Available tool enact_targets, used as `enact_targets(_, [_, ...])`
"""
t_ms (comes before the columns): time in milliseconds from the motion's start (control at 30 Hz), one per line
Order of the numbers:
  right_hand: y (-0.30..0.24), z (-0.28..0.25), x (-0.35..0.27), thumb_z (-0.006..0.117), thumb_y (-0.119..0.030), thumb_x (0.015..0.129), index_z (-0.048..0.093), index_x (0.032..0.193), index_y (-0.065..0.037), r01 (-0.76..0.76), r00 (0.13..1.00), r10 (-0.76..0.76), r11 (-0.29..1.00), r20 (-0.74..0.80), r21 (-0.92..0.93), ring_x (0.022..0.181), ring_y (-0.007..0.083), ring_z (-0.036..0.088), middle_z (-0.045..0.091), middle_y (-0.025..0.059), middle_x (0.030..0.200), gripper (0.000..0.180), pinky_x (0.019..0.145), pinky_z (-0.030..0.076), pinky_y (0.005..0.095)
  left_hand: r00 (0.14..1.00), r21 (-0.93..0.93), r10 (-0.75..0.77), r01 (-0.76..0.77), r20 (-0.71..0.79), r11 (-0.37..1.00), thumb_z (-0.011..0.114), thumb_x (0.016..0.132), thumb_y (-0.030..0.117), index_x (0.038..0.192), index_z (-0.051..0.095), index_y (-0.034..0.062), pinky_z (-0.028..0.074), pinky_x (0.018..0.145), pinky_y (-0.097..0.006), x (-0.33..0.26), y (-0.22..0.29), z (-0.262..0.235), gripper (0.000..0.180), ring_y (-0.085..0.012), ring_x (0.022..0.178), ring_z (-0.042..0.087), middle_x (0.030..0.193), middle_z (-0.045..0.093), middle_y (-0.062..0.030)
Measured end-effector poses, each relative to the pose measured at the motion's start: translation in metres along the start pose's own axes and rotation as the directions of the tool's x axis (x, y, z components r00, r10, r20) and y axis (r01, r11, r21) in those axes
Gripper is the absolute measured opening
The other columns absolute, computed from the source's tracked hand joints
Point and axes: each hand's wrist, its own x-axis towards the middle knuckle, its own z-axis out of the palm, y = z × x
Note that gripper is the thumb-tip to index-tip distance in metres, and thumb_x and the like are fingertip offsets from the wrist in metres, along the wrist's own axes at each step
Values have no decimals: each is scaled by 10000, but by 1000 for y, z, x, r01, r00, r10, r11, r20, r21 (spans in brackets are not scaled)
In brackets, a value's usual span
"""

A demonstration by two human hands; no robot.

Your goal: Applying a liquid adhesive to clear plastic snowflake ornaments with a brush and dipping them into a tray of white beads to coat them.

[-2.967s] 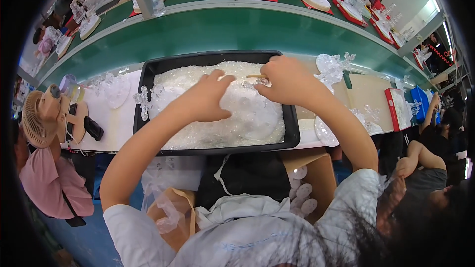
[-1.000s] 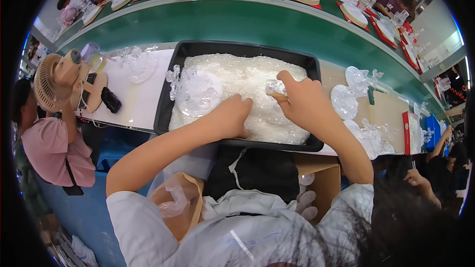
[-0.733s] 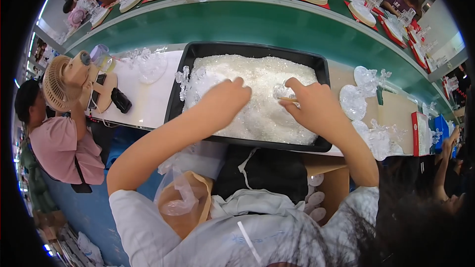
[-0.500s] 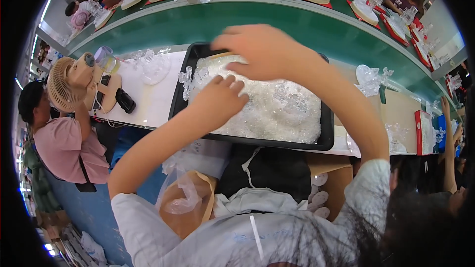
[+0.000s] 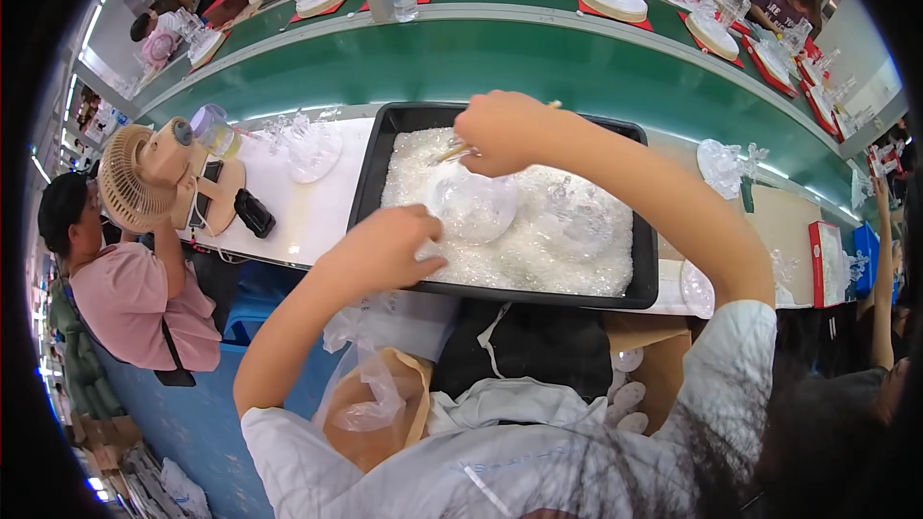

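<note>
A black tray (image 5: 646, 259) in front of me holds white, glittering granules (image 5: 423, 156). My right hand (image 5: 505, 135) is closed around a thin, light-brown stick, probably a brush (image 5: 452, 152), over the far middle of the tray. Below it a clear round disc (image 5: 476, 210) lies on the granules. My left hand (image 5: 389, 248) is over the tray's near left corner, its fingers curved and its thumb apart, close to the disc's left edge. I see nothing held in it. A clear ornamental piece (image 5: 582, 216) rests among the granules at the right.
To the left are a beige fan (image 5: 130, 178), a black pouch (image 5: 254, 214) and a clear ornament (image 5: 312, 146). Another clear ornament (image 5: 723, 165) lies right of the tray. A green partition (image 5: 538, 62) runs behind. A seated person (image 5: 144, 303) is at the left.
My right hand has closed on the brush-like stick. My left hand has moved back towards the near left corner. A clear disc now shows on the granules; the clear piece at the tray's left is gone.
</note>
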Motion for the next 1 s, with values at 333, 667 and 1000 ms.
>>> enact_targets(333, [-8, 2, -40, 623, -184, 733, 722, 840, 36, -261, 964, 248, 952, 100, 158, 727, 391, 696, 681, 243, 758, 264, 674, 572, 463, 886, 125, -322, 381, -334, 916, 606, 744, 14, 1381, 425, -30, 443, 1022, -448, 62, -77, 17, 663, -454, 1196, 523, 1419, 373, -304])
enact_targets(667, [2, 5, -51, 656, -263, 846, 684, 998, 12, -51, 968, 134, 932, -210, 360, 682, 375, 680, 667, 213, 696, 315, 677, 552, 449, 963, -160, -79, 39, -257, 986, 565, 754, -3, 1358, 496, 56, 418, 1045, -442, 55, -59, 4, 611, -419, 1215, 510, 1356, 479, -247])
enact_targets(1000, [-34, 27, -41, 593, -91, 824, 578, 1016, -12, -235, 950, 266, 954, -164, 188, 644, 418, 649, 626, 218, 665, 208, 613, 531, 507, 958, -426, -285, 241, -42, 872, 589, 743, -2, 1419, 441, 49, 445, 1007, -388, 43, -58, 1, 694, -357, 1232, 515, 1380, 480, -207])
